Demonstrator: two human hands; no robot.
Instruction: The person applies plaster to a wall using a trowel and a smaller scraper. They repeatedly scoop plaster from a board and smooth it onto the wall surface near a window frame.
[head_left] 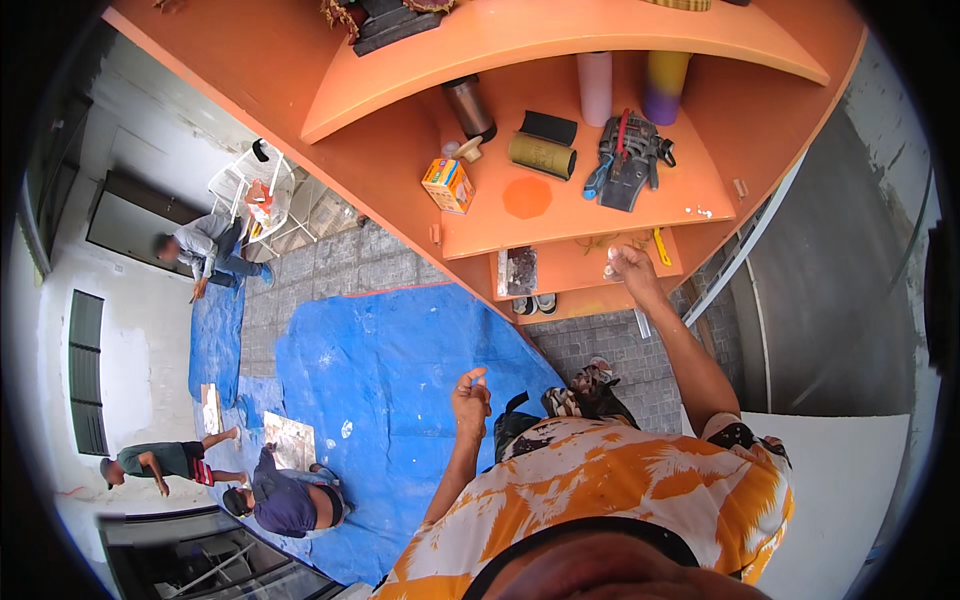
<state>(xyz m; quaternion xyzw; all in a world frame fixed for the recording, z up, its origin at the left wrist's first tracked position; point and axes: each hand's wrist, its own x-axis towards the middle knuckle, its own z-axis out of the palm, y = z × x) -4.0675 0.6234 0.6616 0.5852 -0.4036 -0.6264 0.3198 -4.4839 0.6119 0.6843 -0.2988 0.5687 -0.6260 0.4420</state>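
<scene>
My right hand (632, 274) reaches to the front of the lower orange shelf (582, 262). Its fingers are bent together around something small and whitish at their tips, too small to name. Beside it on that shelf lies a yellow utility knife (661, 247). My left hand (470, 400) hangs in front of my body above the blue tarp (390, 350), fingers curled in, with nothing visible in them. On the shelf above my right hand rest a dark grey glove-like bundle (628, 178) with a red-handled tool (621, 135), an olive roll (542, 156) and an orange-and-white box (448, 187).
A metal tumbler (469, 108), a pale bottle (595, 90) and a yellow-purple bottle (664, 88) stand deeper in the cabinet. Shoes (535, 304) sit at its bottom. Several people are on the left, one crouching person (290, 503) on the tarp. A white rack (262, 190) stands beyond.
</scene>
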